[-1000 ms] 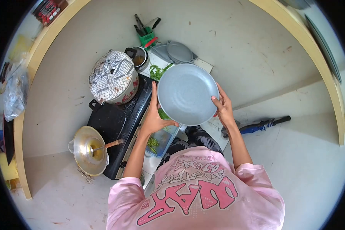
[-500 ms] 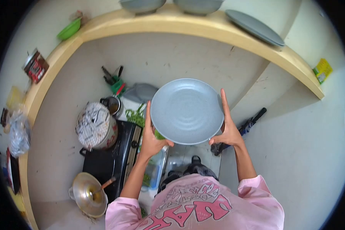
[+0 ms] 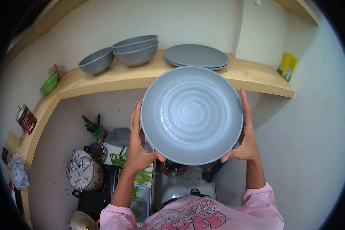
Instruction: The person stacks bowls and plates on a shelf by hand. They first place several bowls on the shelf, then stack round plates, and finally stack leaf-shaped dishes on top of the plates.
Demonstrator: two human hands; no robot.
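A round grey plate [image 3: 191, 119] with concentric rings is held up in front of me, its upper face tilted toward my eyes. My left hand [image 3: 139, 147] grips its left rim, thumb at the lower edge and fingers along the side. On the opposite rim, my right hand [image 3: 246, 142] holds it the same way. Just behind the plate's top edge, a stack of grey plates [image 3: 195, 55] lies on the wooden shelf [image 3: 253, 80]. Left of that stack stand two nested grey bowls [image 3: 136, 53] and a single grey bowl [image 3: 97, 62].
Along the shelf are a green bowl [image 3: 49, 84], a dark jar [image 3: 27, 119], a plastic bag [image 3: 19, 172] and a yellow packet [image 3: 287, 66]. Below are a cloth-topped pot [image 3: 84, 172], a black stove [image 3: 92, 207], a saucepan [image 3: 97, 152], leafy greens [image 3: 118, 158] and a knife holder [image 3: 99, 132].
Both hands have raised the plate, which looks larger and nearer the shelf. My view has tipped upward, bringing more of the shelf, bowls and stacked plates into sight.
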